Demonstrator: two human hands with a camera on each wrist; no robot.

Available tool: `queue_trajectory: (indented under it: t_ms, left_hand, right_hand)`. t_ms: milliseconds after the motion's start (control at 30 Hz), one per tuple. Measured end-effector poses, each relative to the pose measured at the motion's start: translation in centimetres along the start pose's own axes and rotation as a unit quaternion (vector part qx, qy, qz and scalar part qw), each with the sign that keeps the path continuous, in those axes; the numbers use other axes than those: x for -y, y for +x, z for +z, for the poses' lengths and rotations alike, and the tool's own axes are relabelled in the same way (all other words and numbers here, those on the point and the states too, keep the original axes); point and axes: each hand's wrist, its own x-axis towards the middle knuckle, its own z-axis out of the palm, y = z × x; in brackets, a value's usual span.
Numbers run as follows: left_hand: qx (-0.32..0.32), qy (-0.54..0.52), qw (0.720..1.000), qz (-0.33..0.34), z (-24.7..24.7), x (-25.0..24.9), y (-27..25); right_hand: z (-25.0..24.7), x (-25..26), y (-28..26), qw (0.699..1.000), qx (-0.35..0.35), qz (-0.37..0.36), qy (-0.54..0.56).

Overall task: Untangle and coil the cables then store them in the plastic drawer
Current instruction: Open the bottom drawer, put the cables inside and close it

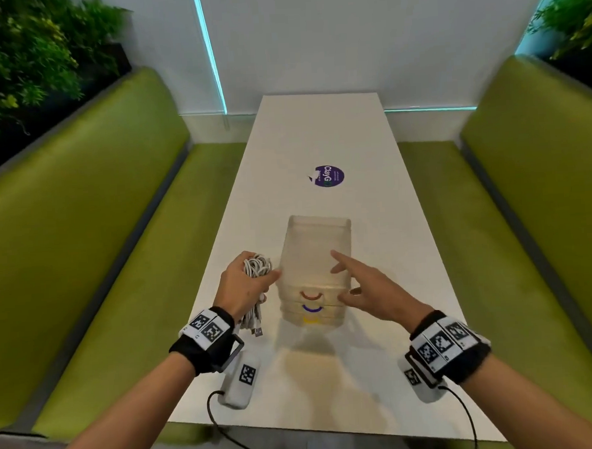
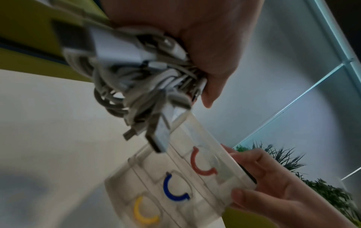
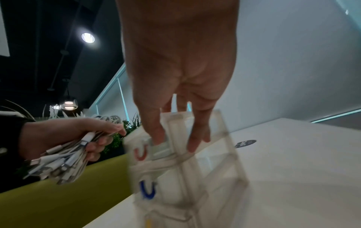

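Note:
My left hand (image 1: 246, 283) grips a coiled bundle of white USB cables (image 1: 257, 266) just left of the clear plastic drawer unit (image 1: 315, 250), with plug ends hanging below the fist. All three drawers look closed: red handle (image 1: 311, 295), blue (image 1: 311, 308), yellow (image 1: 310, 321). My right hand (image 1: 355, 279) rests on the unit's top front right with fingers fairly straight and the thumb by the top drawer's front. The left wrist view shows the cables (image 2: 136, 74) close above the drawer unit (image 2: 175, 177). In the right wrist view, fingertips (image 3: 192, 146) touch the unit's top (image 3: 205, 169).
The unit stands on a long white table (image 1: 317, 137) with a purple round sticker (image 1: 330, 176) farther back. Green benches (image 1: 81, 218) run along both sides, with plants behind them. A white wall closes the far end.

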Motion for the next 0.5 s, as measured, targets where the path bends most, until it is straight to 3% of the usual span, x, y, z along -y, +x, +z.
queue_trajectory:
  t_ms: [167,433,500]
  left_hand:
    - [0.059,0.035,0.997,-0.038,0.6,0.5,-0.8]
    - [0.089,-0.01,0.993,-0.073,0.8,0.4,-1.4]
    - [0.094,-0.011,0.993,-0.076,0.8,0.3,-1.2]
  right_hand:
    - [-0.3,-0.8,-1.6,0.999,0.028,-0.015,0.014]
    - [-0.3,-0.4,-2.3,0.999,0.026,-0.008,0.035]
    - [-0.3,-0.2,-2.8,1.0,0.004,-0.007,-0.019]
